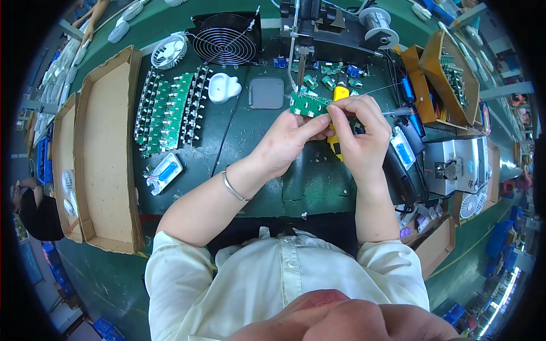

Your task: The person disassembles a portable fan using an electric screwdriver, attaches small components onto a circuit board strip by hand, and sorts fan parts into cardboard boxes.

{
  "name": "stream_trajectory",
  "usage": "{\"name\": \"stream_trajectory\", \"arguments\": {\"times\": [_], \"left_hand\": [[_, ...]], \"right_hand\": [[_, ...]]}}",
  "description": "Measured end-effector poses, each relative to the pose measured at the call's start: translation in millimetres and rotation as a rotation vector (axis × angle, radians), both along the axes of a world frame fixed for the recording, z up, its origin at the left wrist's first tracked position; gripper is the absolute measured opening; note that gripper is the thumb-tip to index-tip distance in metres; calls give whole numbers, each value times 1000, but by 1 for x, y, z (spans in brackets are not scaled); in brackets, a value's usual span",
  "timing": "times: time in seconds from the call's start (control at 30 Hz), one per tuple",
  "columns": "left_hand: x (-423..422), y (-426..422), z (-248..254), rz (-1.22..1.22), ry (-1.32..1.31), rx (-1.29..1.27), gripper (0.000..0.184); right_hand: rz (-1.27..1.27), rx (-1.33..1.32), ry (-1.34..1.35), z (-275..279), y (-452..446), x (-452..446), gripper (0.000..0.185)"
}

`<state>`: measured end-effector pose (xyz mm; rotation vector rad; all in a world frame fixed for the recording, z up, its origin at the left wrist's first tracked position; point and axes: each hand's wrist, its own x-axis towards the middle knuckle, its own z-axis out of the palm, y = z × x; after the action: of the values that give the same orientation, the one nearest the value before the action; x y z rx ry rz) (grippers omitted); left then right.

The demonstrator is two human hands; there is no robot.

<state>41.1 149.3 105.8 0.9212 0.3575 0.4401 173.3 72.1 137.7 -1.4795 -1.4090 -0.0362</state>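
Green counter [318, 184] spans the head view. Rectangular green circuit board [307, 106] is held above it. Left hand [287, 139]: grip holds the board's lower edge. Right hand [364, 133]: grip narrow at the board's right end; exact hold cannot be told. Elongated yellow tool [340, 92] lies partly hidden by the hands.

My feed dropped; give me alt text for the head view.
A person's left hand holds a small green circuit board above a green worktable, with the right hand at its right end. Beyond them are a black fan and a wire spool; more boards and a cardboard tray lie left.
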Motion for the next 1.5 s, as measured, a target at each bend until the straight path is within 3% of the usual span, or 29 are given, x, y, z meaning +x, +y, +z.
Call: {"name": "stream_trajectory", "arguments": {"times": [0.3, 0.57, 1.5], "left_hand": [[0, -2, -2, 10, 17, -12, 22], [-1, -2, -9, 40, -10, -214, 20], [3, 2, -2, 27, 21, -55, 19]], "right_hand": [[-10, 13, 14, 1, 0, -2, 6], [-78, 45, -38, -2, 0, -3, 7], [-70, 22, 8, -2, -1, -3, 8]]}}
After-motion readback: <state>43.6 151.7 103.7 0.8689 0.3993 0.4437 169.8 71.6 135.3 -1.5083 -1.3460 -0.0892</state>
